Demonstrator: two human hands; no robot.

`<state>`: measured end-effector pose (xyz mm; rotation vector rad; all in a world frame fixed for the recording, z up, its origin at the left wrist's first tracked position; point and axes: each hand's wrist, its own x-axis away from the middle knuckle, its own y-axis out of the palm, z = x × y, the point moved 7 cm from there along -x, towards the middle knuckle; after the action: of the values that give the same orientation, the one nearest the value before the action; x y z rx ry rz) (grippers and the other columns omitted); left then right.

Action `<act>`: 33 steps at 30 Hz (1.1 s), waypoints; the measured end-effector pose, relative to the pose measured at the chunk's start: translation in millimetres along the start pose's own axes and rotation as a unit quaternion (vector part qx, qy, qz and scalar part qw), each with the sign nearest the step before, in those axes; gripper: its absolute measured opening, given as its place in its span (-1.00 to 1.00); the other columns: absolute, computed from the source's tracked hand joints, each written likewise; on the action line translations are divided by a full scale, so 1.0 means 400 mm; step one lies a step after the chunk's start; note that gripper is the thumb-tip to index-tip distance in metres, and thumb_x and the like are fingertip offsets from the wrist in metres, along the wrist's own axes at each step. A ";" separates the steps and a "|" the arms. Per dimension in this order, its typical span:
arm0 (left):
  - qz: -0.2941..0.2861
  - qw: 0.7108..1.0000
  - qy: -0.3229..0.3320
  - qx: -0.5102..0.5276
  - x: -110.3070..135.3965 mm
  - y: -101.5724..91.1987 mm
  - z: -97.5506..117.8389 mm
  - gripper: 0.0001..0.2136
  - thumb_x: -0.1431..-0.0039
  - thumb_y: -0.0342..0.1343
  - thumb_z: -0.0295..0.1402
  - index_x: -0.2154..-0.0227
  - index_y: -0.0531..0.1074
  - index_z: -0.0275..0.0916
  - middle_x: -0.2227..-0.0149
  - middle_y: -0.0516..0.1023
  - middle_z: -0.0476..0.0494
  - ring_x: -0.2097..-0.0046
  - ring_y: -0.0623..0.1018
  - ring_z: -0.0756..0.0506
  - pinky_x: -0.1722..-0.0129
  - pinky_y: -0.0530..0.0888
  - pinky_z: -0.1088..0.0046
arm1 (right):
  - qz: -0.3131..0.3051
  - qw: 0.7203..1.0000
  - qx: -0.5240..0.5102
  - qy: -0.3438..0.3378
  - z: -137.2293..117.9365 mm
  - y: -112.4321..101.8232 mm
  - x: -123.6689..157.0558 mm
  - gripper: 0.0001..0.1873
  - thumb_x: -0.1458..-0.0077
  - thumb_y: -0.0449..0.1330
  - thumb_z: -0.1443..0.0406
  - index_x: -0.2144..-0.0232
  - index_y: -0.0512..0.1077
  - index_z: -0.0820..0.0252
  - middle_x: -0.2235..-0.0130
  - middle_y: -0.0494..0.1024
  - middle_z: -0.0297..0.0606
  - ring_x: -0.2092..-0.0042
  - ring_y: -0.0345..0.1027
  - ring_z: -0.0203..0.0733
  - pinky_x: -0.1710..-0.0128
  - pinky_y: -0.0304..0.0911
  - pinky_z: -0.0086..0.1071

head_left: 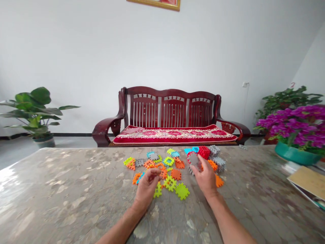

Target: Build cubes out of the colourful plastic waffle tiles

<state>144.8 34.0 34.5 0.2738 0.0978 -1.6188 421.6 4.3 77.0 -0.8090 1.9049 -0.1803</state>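
My right hand (205, 175) has its thumb and fingers around a grey interlocking tile (194, 159) with toothed edges, in front of a red stack of tiles (203, 152). The fingers of my left hand (148, 185) are pinched together at the edge of an orange window tile (163, 174). Close by lie a plain orange tile (176, 174), a green window tile (170, 183) and a solid green tile (182, 191). Blue, grey, orange and green tiles lie loosely beyond my left hand. Grey stacks (218, 163) stand beyond my right hand.
The tiles lie on a glossy, patterned table (76, 196). At its right side are a teal pot of purple flowers (297, 154) and some papers or books (308, 181). Behind it stands a wooden bench (172, 112); a potted plant (38, 115) is at left.
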 end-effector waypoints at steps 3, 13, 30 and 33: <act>0.044 0.994 0.053 -0.087 -0.007 -0.031 -0.003 -0.83 -0.03 0.11 -0.31 0.30 0.43 -0.22 0.34 0.56 -0.06 0.30 0.58 -0.05 0.23 0.48 0.43 | 0.063 0.991 0.074 0.095 0.135 -0.081 -0.048 -0.36 -0.05 0.11 -0.01 -0.06 0.39 0.29 0.06 0.55 0.02 0.10 0.40 0.02 0.06 0.27 -0.13; 0.040 0.974 0.100 -0.198 -0.014 -0.048 0.007 -0.81 -0.06 0.03 -0.33 0.27 0.45 -0.20 0.34 0.56 -0.04 0.34 0.59 -0.05 0.28 0.48 0.44 | 0.024 0.940 0.243 0.238 0.319 -0.186 -0.042 -0.38 0.00 0.08 0.00 -0.05 0.43 0.20 0.11 0.58 -0.04 0.19 0.39 0.06 0.20 0.24 -0.19; 0.052 0.976 0.060 -0.204 -0.022 -0.061 -0.002 -0.79 0.00 0.06 -0.28 0.30 0.45 -0.20 0.44 0.56 -0.02 0.40 0.57 -0.07 0.39 0.46 0.45 | 0.008 0.952 0.205 0.228 0.370 -0.128 -0.023 -0.29 0.00 0.06 0.05 -0.17 0.28 0.26 -0.01 0.50 0.00 0.08 0.37 0.03 0.12 0.22 -0.23; 0.052 0.975 0.062 -0.208 -0.023 -0.061 -0.003 -0.79 0.00 0.06 -0.28 0.30 0.46 -0.20 0.44 0.56 -0.01 0.41 0.56 -0.07 0.40 0.45 0.46 | 0.059 0.951 0.212 0.216 0.359 -0.149 -0.022 -0.32 0.03 0.08 0.03 -0.08 0.36 0.29 0.03 0.51 0.04 0.08 0.35 0.05 0.12 0.20 -0.22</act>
<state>121.0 45.0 33.0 0.0534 0.5049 -1.4376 573.3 -4.2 42.8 -0.3778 2.2014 -0.7159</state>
